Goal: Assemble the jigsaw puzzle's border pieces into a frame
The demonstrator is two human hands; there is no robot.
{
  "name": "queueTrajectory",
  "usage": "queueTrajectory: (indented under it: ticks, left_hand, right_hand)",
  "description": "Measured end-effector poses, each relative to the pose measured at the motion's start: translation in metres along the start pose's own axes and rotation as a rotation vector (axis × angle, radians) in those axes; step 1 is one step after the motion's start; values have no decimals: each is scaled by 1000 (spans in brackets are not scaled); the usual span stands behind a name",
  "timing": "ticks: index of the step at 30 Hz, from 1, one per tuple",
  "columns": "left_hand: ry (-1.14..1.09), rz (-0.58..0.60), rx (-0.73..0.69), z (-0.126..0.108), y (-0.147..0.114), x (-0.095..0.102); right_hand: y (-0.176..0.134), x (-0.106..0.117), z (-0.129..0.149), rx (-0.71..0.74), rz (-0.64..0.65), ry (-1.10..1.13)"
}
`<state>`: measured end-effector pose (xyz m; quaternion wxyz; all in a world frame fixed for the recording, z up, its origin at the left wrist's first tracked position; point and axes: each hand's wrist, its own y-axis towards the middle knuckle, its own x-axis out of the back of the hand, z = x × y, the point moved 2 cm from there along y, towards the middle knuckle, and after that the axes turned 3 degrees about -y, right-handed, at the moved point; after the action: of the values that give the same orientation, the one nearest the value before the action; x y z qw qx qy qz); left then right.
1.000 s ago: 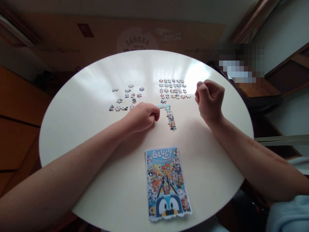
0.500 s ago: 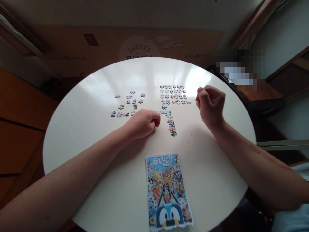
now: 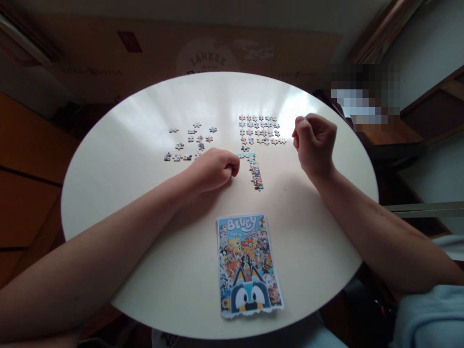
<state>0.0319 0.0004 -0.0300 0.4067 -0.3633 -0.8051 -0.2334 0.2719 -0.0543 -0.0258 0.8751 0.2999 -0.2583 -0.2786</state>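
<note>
Head view: table (image 3: 297,241) and hands sat higher than half a second earlier, though neither hand had shifted among the pieces (image 3: 177,157). The left hand (image 3: 216,165) was curled closed, knuckles up, the strip (image 3: 256,176) at its three o'clock. The right hand (image 3: 315,140) was fisted at the table's two o'clock, wrist raised; I couldn't tell if either gripped anything. Pieces spread at eleven and one, card (image 3: 249,266) at five.

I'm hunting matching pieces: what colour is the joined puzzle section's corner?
The puzzle corner is light turquoise; head view.
</note>
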Motion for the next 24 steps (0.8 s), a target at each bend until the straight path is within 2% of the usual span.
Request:
queueTrajectory:
  ticks: [8,14,24]
  left_hand:
    - [-14,-7,22,-1,0,-1]
    - [-21,-14,-2,1,1,-2]
    - [-15,3,24,-2,0,-1]
  right_hand:
    - [-1,-2,-13,-12,28,-10]
    - [-1,-3,-9,22,22,36]
    - [0,-4,-2,56,23,-19]
